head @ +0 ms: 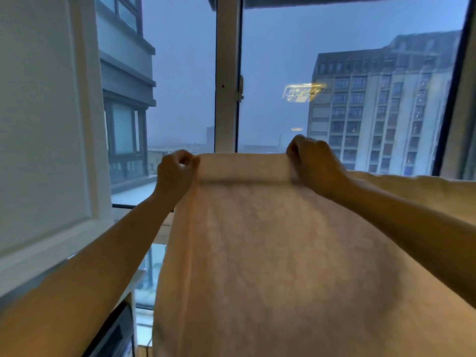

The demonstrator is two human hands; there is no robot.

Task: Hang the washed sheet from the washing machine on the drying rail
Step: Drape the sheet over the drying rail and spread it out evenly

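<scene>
Hanging step: the pale cream faintly patterned fabric sheet (270,240) is held up high in front of the window. I'd judge the job now is to stretch its top edge level and taut, so the cloth drops flat without bunching.
Left-side pull: draw outward toward the white panelled door (46,124) only as hard as the other side pulls. Otherwise the damp cloth will likely creep sideways and hang skewed.
Left hand (175,173): raised at the left end of the top edge, fingers curled in. Thumb and fingertips pinch the cloth there, a tight small grasp rather than a fistful.
Sheet's place: it spans between the two hands and falls toward the viewer, filling the lower middle of the view.
Rail: I cannot see the drying rail itself. A shadowed band crosses the cloth just under the top fold, which may be where it lies over something.
White window post (226,73): stands behind the gap between the hands and is a handy upright to level the edge against.
Right hand (314,161): slightly higher than the left and clenched over the right end of the edge. The knuckles are up and the fingers are wrapped round the fabric.
Far right: more of the sheet runs off behind the right forearm, so even that part out too.
</scene>
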